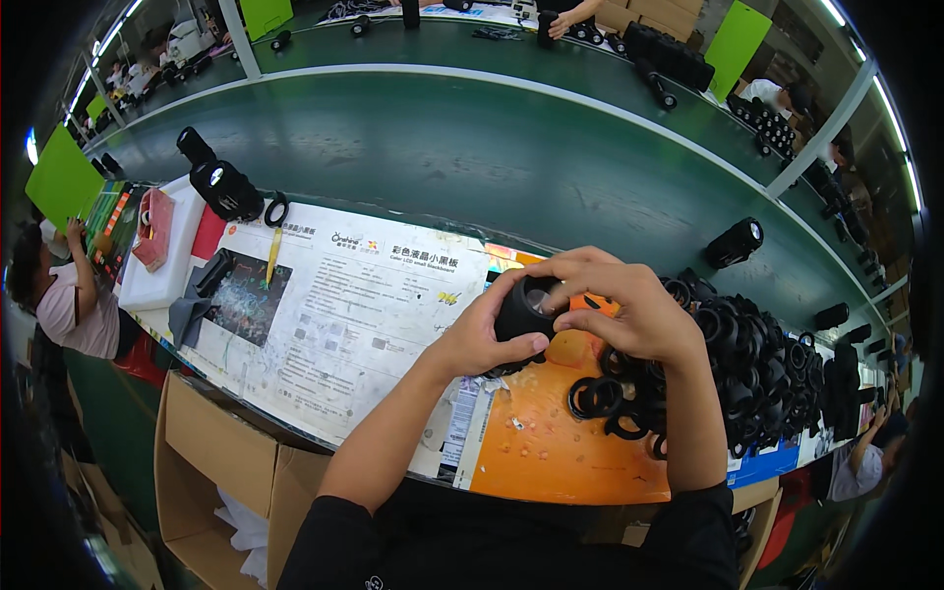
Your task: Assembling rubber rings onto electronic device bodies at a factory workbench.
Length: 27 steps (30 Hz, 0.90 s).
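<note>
Near the middle of the bench, my left hand (470,340) is wrapped round a black flashlight (519,317), its round, clear lens end tilted up toward me. My right hand (641,307) curves over the same end, fingers and thumb at the rim. Whether a separate ring sits under those fingers is hidden. Right beside my right forearm lies a large heap of black rubber-like rings (757,369). A few loose rings (595,396) rest on the orange sheet (565,462) below my hands.
A white printed sheet (344,285) covers the bench's left part, with a yellow pen-like tool (273,258) on it. More black flashlights stand at the left (224,189) and right (735,243). Beyond runs a green conveyor belt (442,128). An open cardboard box (216,462) sits below left; people work around.
</note>
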Tool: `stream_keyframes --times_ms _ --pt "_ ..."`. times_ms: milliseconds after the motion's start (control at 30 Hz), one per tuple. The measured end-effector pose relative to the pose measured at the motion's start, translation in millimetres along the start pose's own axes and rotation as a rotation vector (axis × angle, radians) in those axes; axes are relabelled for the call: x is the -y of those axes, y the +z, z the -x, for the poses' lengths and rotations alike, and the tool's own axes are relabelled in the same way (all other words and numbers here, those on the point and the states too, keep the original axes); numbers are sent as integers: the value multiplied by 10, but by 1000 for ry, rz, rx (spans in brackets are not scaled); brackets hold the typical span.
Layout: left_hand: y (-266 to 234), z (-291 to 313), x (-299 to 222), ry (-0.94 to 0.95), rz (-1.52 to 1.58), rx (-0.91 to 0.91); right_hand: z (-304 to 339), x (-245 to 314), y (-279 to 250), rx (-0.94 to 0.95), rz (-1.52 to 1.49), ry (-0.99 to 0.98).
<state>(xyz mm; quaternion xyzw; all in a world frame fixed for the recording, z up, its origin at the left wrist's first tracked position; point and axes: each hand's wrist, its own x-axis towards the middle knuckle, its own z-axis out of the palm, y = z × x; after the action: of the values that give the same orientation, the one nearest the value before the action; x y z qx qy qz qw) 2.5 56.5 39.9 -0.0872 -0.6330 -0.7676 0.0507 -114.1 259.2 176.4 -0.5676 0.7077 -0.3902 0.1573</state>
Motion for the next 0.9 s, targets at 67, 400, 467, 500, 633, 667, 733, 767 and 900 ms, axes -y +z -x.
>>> stream_keyframes --times_ms 67,400,467,500,633,667,733,767,900 --pt "22 8 -34 -15 -8 -10 3 -14 17 28 88 -53" --pt "26 5 -74 -32 -42 -62 -54 63 78 79 279 -154" --pt "21 6 -36 10 -63 -143 -103 39 72 44 193 -153" --pt "20 7 6 16 -68 -138 -126 -22 86 38 198 -157" --pt "28 -8 55 -2 -169 -123 -375 -230 257 -187 -193 250" --pt "49 0 36 22 -209 -116 -449 -298 337 -190 -161 305" --pt "91 4 11 -1 -165 -103 -564 -325 471 -208 -275 370" --pt "98 9 3 34 -200 -112 -627 -334 480 -54 -267 450" --pt "45 15 78 132 -251 -135 -700 -202 492 157 -214 576"
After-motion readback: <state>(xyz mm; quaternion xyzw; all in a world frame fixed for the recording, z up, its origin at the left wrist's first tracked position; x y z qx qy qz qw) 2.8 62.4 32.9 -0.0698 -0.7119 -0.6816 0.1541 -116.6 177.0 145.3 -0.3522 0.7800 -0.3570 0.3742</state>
